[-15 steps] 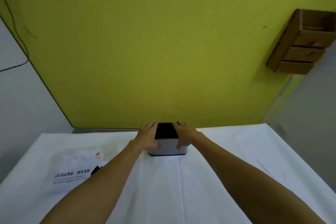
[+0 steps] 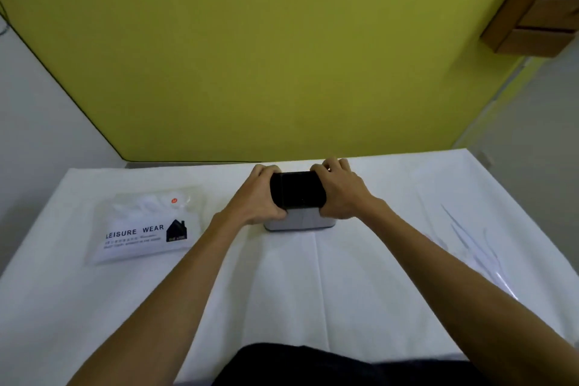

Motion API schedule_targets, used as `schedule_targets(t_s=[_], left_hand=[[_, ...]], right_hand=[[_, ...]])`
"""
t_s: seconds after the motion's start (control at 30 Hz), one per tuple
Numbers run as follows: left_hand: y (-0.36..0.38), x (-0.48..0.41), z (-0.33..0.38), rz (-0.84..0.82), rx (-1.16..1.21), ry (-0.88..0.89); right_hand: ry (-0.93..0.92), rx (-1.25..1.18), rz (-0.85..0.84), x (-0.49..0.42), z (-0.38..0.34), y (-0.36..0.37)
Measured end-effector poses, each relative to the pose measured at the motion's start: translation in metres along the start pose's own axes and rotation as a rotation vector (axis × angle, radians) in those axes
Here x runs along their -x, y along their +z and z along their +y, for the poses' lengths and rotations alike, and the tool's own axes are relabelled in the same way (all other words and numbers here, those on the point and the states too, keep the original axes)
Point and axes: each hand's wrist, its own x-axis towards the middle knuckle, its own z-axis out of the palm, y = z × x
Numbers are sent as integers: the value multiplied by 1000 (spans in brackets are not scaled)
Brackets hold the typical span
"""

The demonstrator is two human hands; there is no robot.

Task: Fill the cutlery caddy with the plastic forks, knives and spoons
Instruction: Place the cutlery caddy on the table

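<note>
Hands are gripping the caddy [image 2: 299, 197] harder now than half a second ago: the left hand [image 2: 255, 197] and right hand [image 2: 340, 194] are curling their fingers [image 2: 335, 163] over its rim, where earlier they were lying flat against its sides. I judge they are settling it into place before loading. Nearest, the white cloth on the counter [image 2: 282, 285] is showing soft fold creases. To the right, clear plastic cutlery [image 2: 476, 247] is lying thin and glassy, well apart from the caddy. Left, a glossy garment bag [image 2: 144, 226] is resting flat. Farther off, the caddy is standing upright: boxy, rounded corners, pale smooth walls, dark inside, apparently empty.
</note>
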Motion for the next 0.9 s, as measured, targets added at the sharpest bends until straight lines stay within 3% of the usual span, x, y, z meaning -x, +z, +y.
schedule_targets(t_s=[0.17,0.4,0.67,0.9], left_hand=[[31,72,6,-18,122,38],[49,104,8,-99,109,14],[51,99,33,-266,-157,-39],[90,78,104,-301,-146,162]], right_hand=[[-12,-65,2,82,0,17],[-3,-86,-31,115,-3,39],[1,-241,-22,126,7,46],[308,-568,-79,170,82,64]])
